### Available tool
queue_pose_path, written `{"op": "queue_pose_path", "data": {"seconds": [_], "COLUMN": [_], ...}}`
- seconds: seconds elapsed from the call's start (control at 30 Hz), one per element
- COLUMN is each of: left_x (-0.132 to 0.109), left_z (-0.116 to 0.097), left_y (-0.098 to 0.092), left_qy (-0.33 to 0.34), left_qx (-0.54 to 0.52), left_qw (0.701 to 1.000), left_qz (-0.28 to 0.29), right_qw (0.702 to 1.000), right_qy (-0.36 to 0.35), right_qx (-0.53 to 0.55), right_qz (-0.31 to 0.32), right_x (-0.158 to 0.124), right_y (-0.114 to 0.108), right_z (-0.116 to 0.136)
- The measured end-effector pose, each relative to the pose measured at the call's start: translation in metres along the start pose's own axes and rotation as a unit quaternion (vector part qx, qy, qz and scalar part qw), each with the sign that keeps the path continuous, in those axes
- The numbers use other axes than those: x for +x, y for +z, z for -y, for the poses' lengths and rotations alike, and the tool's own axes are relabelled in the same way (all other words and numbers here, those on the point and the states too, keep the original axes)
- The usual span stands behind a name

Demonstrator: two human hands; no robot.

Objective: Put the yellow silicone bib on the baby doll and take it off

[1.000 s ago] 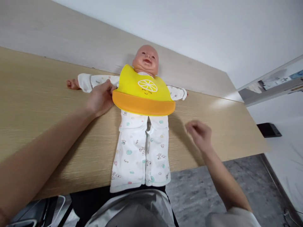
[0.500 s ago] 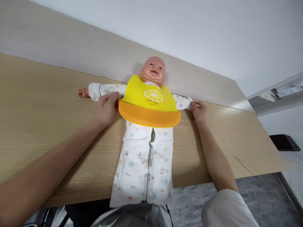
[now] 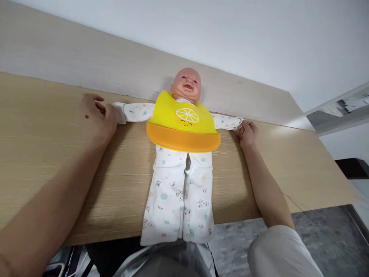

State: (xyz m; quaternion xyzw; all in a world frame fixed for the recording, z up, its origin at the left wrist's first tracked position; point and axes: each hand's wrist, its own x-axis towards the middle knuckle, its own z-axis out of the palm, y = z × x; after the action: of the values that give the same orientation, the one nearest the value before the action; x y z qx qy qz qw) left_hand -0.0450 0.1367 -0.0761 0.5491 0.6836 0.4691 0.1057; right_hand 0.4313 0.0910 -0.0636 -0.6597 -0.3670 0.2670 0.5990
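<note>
A baby doll [image 3: 187, 79] lies on its back, arms stretched out to both sides. It wears a white printed outfit [image 3: 170, 192] with long sleeves. A yellow bib [image 3: 170, 111] with a citrus-slice print and an orange pocket [image 3: 184, 137] covers its chest. My left hand [image 3: 96, 119] is at the cuff of the sleeve [image 3: 138, 111] on the left, fingers curled around the doll's hand, which is hidden. On the other side, my right hand [image 3: 248, 134] pinches the cuff of the right-side sleeve [image 3: 226, 122], drawn out straight.
The doll lies on a light wooden table [image 3: 127, 192], its trouser legs reaching the front edge by my lap. A low upright board [image 3: 100, 65] runs along the back, against the white wall [image 3: 245, 38]. A black object [image 3: 350, 168] is beyond the right end.
My left hand has moved left from beside the bib to the doll's hand and cuff. My right hand has shifted slightly right, and the sleeve there is straighter and longer.
</note>
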Motion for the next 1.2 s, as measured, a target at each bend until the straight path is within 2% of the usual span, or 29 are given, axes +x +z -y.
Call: {"op": "queue_pose_path", "data": {"seconds": [0.1,0.17,0.3,0.43,0.53,0.67,0.73,0.83,0.9,1.0,1.07,1.13,1.2], "left_x": [-0.004,-0.007,-0.007,0.004,0.008,0.007,0.009,0.023,0.036,0.052,0.057,0.058,0.057], "left_z": [0.002,0.0,-0.008,-0.013,-0.011,-0.013,-0.022,-0.048,-0.069,-0.096,-0.105,-0.108,-0.108], "left_y": [0.002,0.004,0.003,-0.008,-0.014,-0.016,-0.014,0.002,0.021,0.056,0.078,0.094,0.106], "left_qy": [0.071,0.073,0.032,-0.058,-0.105,-0.021,0.009,0.021,-0.02,-0.183,-0.272,-0.313,-0.315], "left_qx": [0.009,-0.034,-0.126,-0.204,-0.202,-0.145,-0.153,-0.17,-0.228,-0.325,-0.339,-0.339,-0.36], "left_qw": [0.997,0.997,0.991,0.977,0.973,0.981,0.98,0.984,0.973,0.911,0.871,0.843,0.817], "left_qz": [-0.006,0.011,0.02,-0.035,-0.043,-0.129,-0.129,-0.046,0.04,0.173,0.231,0.277,0.321], "right_qw": [1.0,1.0,0.998,0.997,0.997,0.995,0.994,0.994,0.993,0.989,0.975,0.956,0.936], "right_qy": [-0.01,-0.025,-0.041,-0.021,-0.001,-0.006,-0.045,-0.112,-0.102,0.004,0.092,0.149,0.178], "right_qx": [0.005,0.01,0.036,0.072,0.071,0.065,0.049,-0.007,-0.03,-0.016,-0.007,0.006,0.034], "right_qz": [-0.001,0.006,0.024,-0.006,-0.022,-0.077,-0.085,-0.019,0.051,0.15,0.201,0.253,0.303], "right_x": [0.001,0.002,0.004,0.004,0.003,0.0,0.0,0.0,0.003,0.012,0.019,0.027,0.033], "right_y": [0.001,0.0,-0.001,0.0,-0.003,-0.009,-0.006,0.02,0.051,0.104,0.137,0.162,0.18], "right_z": [-0.004,-0.007,-0.011,-0.006,-0.002,0.006,0.015,0.035,0.048,0.058,0.057,0.051,0.044]}}
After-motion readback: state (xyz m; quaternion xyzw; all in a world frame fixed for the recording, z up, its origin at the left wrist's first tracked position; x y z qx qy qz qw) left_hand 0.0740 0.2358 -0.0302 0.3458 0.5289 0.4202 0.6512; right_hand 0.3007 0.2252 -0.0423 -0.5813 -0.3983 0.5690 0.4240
